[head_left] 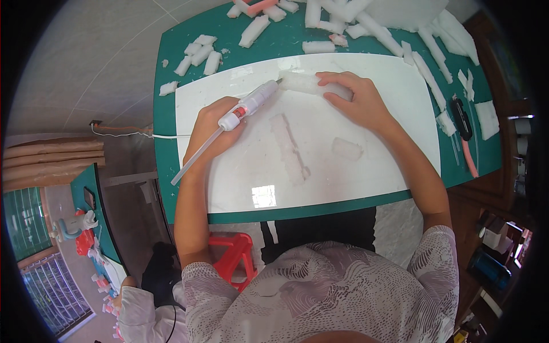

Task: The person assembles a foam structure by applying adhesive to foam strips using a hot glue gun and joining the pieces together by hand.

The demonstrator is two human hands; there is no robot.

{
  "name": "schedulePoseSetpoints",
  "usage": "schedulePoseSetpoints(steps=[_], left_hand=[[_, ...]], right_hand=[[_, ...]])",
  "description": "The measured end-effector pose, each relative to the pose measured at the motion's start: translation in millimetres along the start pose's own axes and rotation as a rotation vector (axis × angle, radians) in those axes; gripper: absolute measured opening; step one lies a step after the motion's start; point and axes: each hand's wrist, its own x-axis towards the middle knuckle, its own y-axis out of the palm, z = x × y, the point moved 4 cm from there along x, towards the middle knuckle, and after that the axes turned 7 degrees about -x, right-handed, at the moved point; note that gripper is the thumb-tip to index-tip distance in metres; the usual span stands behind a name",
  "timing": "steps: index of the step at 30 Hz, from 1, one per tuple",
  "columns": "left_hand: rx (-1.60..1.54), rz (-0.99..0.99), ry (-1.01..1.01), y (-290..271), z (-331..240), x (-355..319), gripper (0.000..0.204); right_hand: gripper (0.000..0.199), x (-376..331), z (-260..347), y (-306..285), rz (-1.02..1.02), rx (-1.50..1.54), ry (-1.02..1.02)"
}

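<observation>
White foam block [298,83], long, rough-edged, lies near far edge of glossy white board [240,166] on green surface [266,49]. Glue gun [251,105] white, translucent glue stick [197,156] protruding from rear; nozzle at block's left end, contact unclear. Left hand [218,123] closed around glue gun. Right hand [364,102] partly open, thumb and fingers grasping block toward right end.

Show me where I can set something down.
Two bare patches on the white board: one between the left forearm and the long foam strip, another between the small foam block and the right forearm. Crowded: the far side of the green table, under scattered foam pieces, and its right side, around the black tool.
</observation>
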Motion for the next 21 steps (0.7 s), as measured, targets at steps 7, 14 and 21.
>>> schedulePoseSetpoints(steps=[7,14,21], left_hand=[[-0.012,-0.005,0.017,0.6,0.1,0.1,0.027],[-0.009,0.003,0.008,1.3,-0.1,0.7,0.027],[0.001,0.009,-0.008,1.5,2.2,0.4,0.027]], right_hand=[[0.026,0.2,1.8,-0.9,-0.005,-0.004,-0.021],[0.026,-0.1,0.7,-0.3,-0.006,-0.013,-0.021],[0.024,0.2,0.8,0.2,-0.009,-0.007,-0.005]])
